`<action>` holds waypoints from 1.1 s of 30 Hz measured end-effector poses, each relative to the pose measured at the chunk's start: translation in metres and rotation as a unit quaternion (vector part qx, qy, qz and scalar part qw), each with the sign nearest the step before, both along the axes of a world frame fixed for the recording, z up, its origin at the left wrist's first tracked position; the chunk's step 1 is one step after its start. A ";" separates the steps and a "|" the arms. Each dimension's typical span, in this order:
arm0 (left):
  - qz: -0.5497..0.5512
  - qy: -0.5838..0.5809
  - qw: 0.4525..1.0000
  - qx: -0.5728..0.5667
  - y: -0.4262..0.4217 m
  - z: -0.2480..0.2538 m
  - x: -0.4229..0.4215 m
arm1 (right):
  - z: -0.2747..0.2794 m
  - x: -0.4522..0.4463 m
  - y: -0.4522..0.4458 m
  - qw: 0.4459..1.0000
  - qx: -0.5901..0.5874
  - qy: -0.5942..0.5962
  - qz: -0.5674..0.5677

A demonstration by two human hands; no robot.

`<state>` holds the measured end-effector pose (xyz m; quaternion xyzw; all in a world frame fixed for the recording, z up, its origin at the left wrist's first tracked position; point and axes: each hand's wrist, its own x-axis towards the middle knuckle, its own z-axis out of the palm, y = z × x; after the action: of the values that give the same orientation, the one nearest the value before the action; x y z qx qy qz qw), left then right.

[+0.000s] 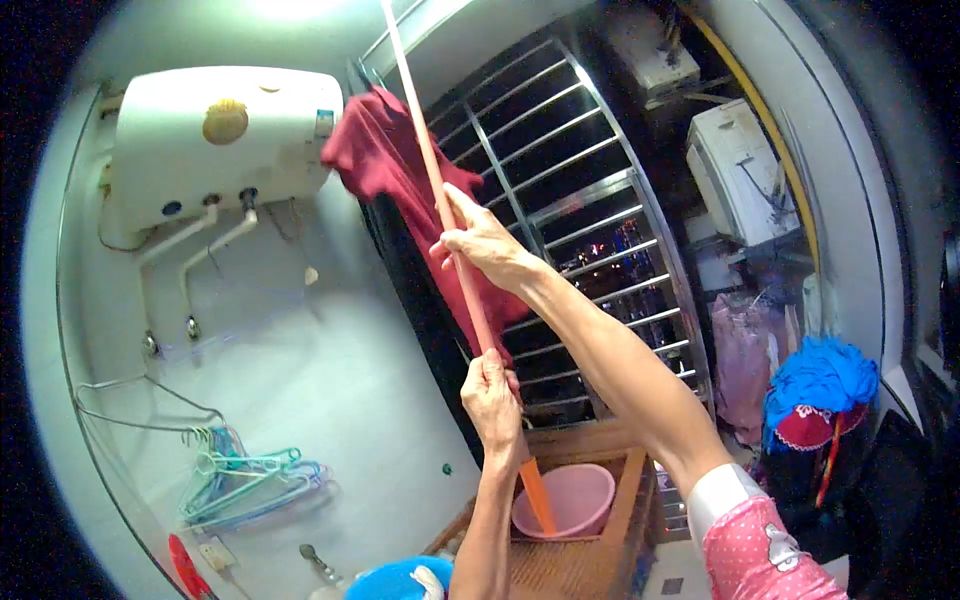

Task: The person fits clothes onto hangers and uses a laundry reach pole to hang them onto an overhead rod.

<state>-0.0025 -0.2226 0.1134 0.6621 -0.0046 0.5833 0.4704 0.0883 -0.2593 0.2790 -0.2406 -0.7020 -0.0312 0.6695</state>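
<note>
A long pink pole [428,160] runs from the top of the view down to the middle. My left hand [490,400] is wrapped round its lower part. Higher up, my right hand [484,238] grips the same pole with thumb and fingers around it. Behind the pole hangs a dark red garment [385,150], near a hanger hook at the top; whether the pole touches it, I cannot tell. Below my left hand an orange strip [537,495] reaches down to a pink basin [580,497].
On the left wall are a white water heater [225,140] and several hangers [245,475]. A barred window [560,200] is behind the garment. A blue basin [385,580] stands at the bottom, blue cloth [820,380] at the right.
</note>
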 end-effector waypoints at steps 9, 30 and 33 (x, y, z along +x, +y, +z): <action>-0.207 0.012 0.901 -0.382 0.204 -0.299 0.182 | -0.309 0.085 0.058 0.918 -0.210 0.325 -0.087; -0.478 -0.093 0.766 -0.420 0.117 -0.225 0.074 | -0.380 0.080 0.010 0.864 -0.208 0.441 -0.129; -0.514 -0.090 0.740 -0.424 0.097 -0.213 0.057 | -0.345 0.077 -0.011 0.871 -0.223 0.413 -0.144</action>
<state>0.0547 -0.1252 -0.0996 0.2357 -0.1387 0.2522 0.9282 0.1653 -0.2701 -0.0665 -0.4730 -0.3073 0.1326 0.8150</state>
